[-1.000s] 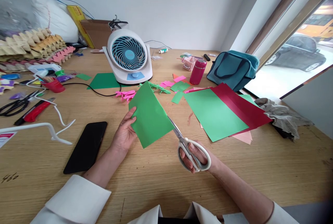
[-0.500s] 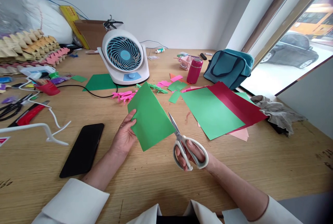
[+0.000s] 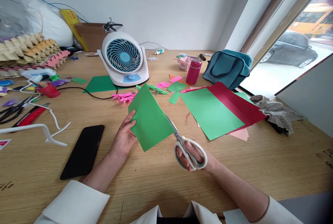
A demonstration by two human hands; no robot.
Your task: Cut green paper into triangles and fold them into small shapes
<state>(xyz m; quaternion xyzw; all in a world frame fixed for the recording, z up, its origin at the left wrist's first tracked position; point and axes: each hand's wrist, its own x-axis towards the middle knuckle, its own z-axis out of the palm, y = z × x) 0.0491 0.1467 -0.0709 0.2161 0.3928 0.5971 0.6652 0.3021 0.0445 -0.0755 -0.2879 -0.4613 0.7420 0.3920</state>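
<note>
A folded sheet of green paper (image 3: 152, 123) is pinched by its left edge in my left hand (image 3: 125, 135), held tilted above the table. My right hand (image 3: 194, 154) has its fingers through the handles of white-handled scissors (image 3: 179, 138). The scissor blades lie along the paper's right edge, nearly closed, and part of them is hidden behind the sheet. Beyond the paper lie pink paper cutouts (image 3: 124, 97) and green cutouts (image 3: 158, 90). To the right, a flat green sheet (image 3: 212, 113) overlaps dark red sheets (image 3: 236, 104).
A black phone (image 3: 83, 151) lies left of my left arm. At the back stand a white fan (image 3: 125, 57), a pink-red flask (image 3: 194, 72) and a teal bag (image 3: 227, 69). Black scissors (image 3: 13, 111) and a red utility knife (image 3: 32, 115) are at far left.
The scissor blades have come closer together, and their tips have shifted left behind the paper's edge. My left hand and the sheet have hardly moved.
</note>
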